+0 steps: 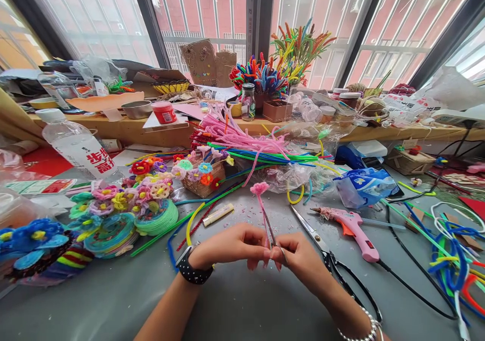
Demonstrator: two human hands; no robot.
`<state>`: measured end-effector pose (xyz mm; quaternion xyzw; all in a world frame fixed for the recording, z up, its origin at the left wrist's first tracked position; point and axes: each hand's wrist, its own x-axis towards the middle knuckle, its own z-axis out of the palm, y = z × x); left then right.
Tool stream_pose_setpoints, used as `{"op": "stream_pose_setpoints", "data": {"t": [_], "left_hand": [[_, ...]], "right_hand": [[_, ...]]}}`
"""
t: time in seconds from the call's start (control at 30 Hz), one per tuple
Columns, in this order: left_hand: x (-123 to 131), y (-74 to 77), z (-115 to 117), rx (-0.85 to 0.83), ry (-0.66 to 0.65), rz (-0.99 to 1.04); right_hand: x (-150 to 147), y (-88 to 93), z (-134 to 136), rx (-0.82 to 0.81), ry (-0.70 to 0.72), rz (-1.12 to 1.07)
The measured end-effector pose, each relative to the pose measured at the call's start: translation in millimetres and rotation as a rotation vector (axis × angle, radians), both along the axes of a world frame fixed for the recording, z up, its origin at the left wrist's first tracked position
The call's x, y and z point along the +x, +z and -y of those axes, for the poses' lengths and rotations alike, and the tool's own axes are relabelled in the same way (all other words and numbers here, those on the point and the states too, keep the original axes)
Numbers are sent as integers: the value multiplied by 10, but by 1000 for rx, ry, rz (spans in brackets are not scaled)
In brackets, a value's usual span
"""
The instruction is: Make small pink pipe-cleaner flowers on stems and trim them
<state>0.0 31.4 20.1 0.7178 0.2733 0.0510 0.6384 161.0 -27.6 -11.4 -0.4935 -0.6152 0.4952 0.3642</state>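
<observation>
A pink pipe-cleaner flower [259, 188] stands upright on its thin pink stem near the middle of the table. My left hand [242, 245] is closed, pinching the lower part of that stem. In my right hand [297, 257], also closed, is a small pair of scissors [270, 229], its blades pointing up and lying close beside the stem. The fingertips of both hands nearly meet. Large scissors with black handles [316, 237] lie just right of my right hand. Further right is a pink glue gun [356, 229].
Finished flowers [113, 204] stand at the left, near a plastic bottle [78, 144]. Pink pipe cleaners [237, 134] are heaped behind my hands. A blue packet [366, 185] and tangled pipe cleaners [450, 262] lie to the right. A glue stick [219, 214] lies behind my left hand.
</observation>
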Motion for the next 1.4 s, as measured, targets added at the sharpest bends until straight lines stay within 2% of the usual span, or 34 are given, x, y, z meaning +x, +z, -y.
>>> {"op": "stream_pose_setpoints", "data": {"t": [0.2, 0.57, 0.9, 1.17, 1.4], "left_hand": [[-6, -8, -15, 14, 24, -15], [-6, 27, 3, 27, -70, -15], [3, -20, -8, 51, -28, -36], [2, -4, -8, 27, -41, -13], [7, 17, 3, -12, -67, -37]], "right_hand": [[-16, -10, -8, 10, -54, 40], [26, -46, -42, -11, 135, -79], [-7, -90, -34, 0, -21, -23], [4, -54, -49, 4, 114, -67], [28, -33, -46, 15, 111, -39]]}}
